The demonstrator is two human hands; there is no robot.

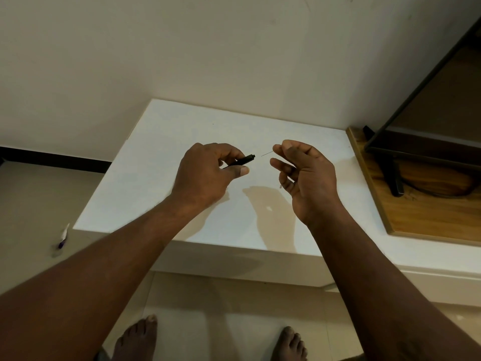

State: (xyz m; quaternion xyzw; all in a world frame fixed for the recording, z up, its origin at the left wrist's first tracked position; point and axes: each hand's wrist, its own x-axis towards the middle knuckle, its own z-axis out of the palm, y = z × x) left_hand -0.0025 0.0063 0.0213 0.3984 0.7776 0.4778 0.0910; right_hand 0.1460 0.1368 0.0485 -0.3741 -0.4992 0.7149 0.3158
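Observation:
My left hand grips a slim black pen-like barrel between thumb and fingers, its open end pointing right. My right hand pinches a very thin, short rod between thumb and forefinger, its tip aimed at the barrel's end. A small gap separates the rod's tip from the barrel. Both hands hover above a white table top. The rest of the barrel is hidden inside my left hand.
A wooden board lies at the table's right, bearing a dark flat screen on black legs. The wall rises behind the table. A small scrap lies on the floor at the left. My bare feet stand below the table's front edge.

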